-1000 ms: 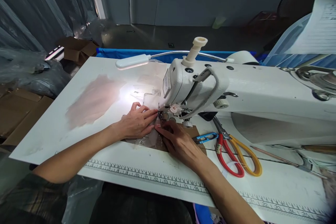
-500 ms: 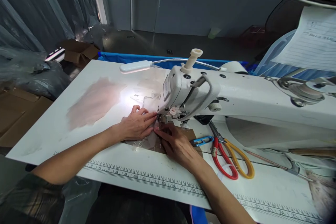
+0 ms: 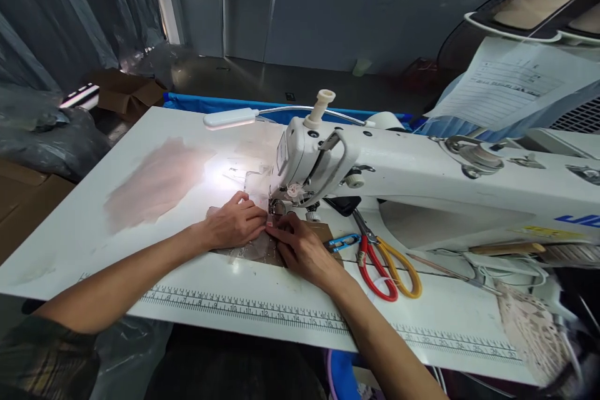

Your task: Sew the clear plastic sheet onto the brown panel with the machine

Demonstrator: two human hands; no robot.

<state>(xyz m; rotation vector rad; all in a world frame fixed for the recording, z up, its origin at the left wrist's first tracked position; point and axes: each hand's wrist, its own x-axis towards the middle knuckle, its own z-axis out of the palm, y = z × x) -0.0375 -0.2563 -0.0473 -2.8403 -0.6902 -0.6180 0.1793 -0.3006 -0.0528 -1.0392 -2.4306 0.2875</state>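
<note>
A piece of thin, sheer fabric lies under the needle area of a white sewing machine. My left hand rests palm down on the fabric, left of the presser foot, with its fingers lying on the cloth. Thumb and forefinger of my right hand close on the fabric edge just in front of the foot; its other fingers are curled and partly hidden. The exact stitching point is too small to make out.
Blue thread snips and scissors with red and yellow handles lie right of my right hand. A printed ruler runs along the table's front edge. Pinkish sheer cloth lies at left, lace at far right.
The view has turned to the right, so the machine appears farther left. My left fingers have drawn closer together on the fabric. Both hands remain beside the presser foot.
</note>
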